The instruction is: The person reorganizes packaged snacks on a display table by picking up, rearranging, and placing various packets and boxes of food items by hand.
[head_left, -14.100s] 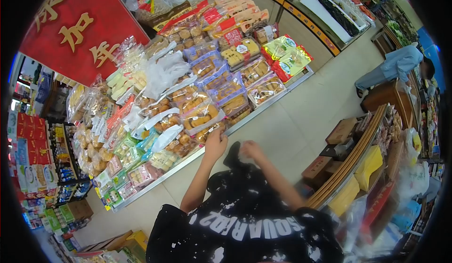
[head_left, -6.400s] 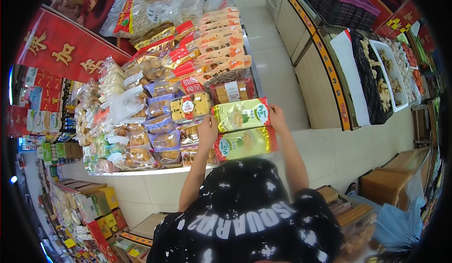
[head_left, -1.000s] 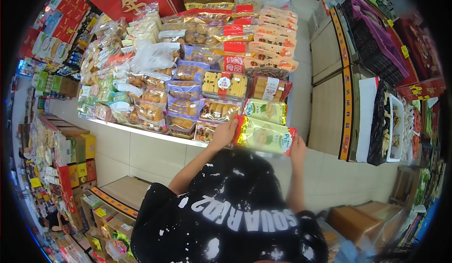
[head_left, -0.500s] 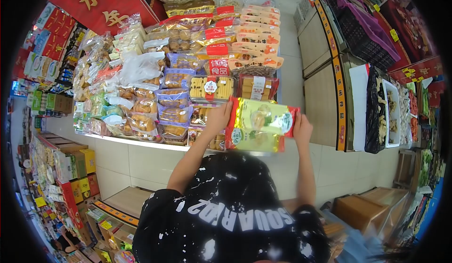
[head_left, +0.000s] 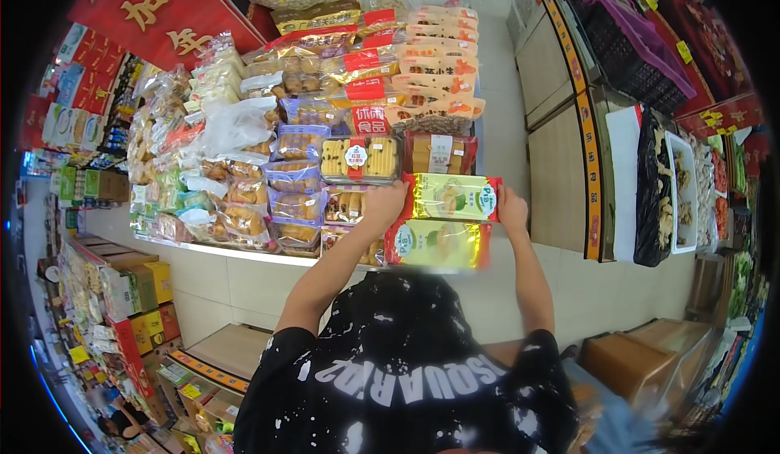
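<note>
My left hand [head_left: 385, 207] and my right hand [head_left: 512, 210] grip the two red ends of a green and yellow snack package [head_left: 447, 196], which shows a picture of food and the letters "Pia". My fingers are closed at its edges. A matching green package [head_left: 439, 244] lies just nearer to me, at the front edge of the display. Beyond the held package is a clear-lidded tray of brown pastries [head_left: 439, 153] with a white label. Left of it stands a clear box of yellow cookies [head_left: 361, 160] with a red band.
Purple-wrapped pastry packs [head_left: 297, 175] and bagged snacks line the display to the left. Orange-topped bags [head_left: 439, 64] stack at the back. Across the aisle on the right is a wooden counter [head_left: 556, 162] with a black crate [head_left: 626, 44] on it.
The held package has moved slightly away from me and lies flatter, with both hands following. The matching package nearer to me now shows apart from it.
</note>
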`<state>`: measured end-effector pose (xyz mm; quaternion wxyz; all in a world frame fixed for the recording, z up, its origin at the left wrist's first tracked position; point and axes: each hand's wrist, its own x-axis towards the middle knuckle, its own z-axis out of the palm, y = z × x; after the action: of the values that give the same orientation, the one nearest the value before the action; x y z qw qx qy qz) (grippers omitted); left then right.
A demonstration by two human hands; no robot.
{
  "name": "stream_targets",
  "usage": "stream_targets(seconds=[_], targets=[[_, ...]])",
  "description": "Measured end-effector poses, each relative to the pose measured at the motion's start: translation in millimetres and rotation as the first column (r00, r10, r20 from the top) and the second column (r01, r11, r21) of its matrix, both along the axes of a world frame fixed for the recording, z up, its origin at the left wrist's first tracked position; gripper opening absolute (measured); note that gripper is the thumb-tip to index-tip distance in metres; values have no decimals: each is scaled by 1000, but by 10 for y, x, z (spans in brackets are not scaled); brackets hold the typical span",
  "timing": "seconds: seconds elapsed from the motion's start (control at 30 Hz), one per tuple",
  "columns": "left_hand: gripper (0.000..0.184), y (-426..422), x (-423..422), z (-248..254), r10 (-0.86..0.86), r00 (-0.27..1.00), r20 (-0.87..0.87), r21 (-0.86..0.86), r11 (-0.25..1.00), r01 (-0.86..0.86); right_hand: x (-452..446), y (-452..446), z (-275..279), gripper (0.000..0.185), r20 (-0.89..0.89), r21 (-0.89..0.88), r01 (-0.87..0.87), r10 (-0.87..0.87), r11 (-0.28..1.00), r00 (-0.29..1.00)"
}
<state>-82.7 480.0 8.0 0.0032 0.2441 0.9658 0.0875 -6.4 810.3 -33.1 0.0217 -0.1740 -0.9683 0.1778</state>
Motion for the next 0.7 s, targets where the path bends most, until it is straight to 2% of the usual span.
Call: stream_targets(seconds=[0.07,0.1,0.17,0.2,0.27,0.3,0.4,0.53,0.6,0.67,0.7], targets=[[38,-46,24,-289,-17,998,-66,-3,1000,17,-24,-14,-35,43,-25,-17,-3,3,1000,1000],[38,-31,16,-253,-22,998,-67,-1,1000,22,-42,-42,-25,43,-53,-34,-14,12,999,999],[38,-7,20,-181,99,993,71,-39,995,-97,-54,-71,11,42,-58,-70,2,-6,998,998],[38,13,27,-109,96,993,72,-37,995,-94,-60,-83,52,42,-64,-106,10,-17,994,998],[39,42,37,42,220,963,154,-26,976,-218,-57,-112,135,42,-89,-157,13,-27,987,996],[39,37,61,28,213,965,155,-28,977,-212,-39,-114,120,42,-115,-209,15,-39,978,993],[36,51,216,50,246,961,125,61,965,-255,-16,-148,13,41,-181,-302,15,-73,953,981],[33,16,405,150,306,924,229,197,915,-352,-28,-160,23,42,-246,-378,5,-106,926,963],[33,-67,381,125,321,909,267,256,885,-388,-8,-159,79,44,-152,-437,67,-147,897,977],[32,-107,322,123,299,870,392,333,836,-437,19,-156,133,44,-95,-447,79,-136,891,986],[31,-96,265,158,323,854,409,241,864,-442,31,-141,149,47,-33,-447,107,-136,888,990]])
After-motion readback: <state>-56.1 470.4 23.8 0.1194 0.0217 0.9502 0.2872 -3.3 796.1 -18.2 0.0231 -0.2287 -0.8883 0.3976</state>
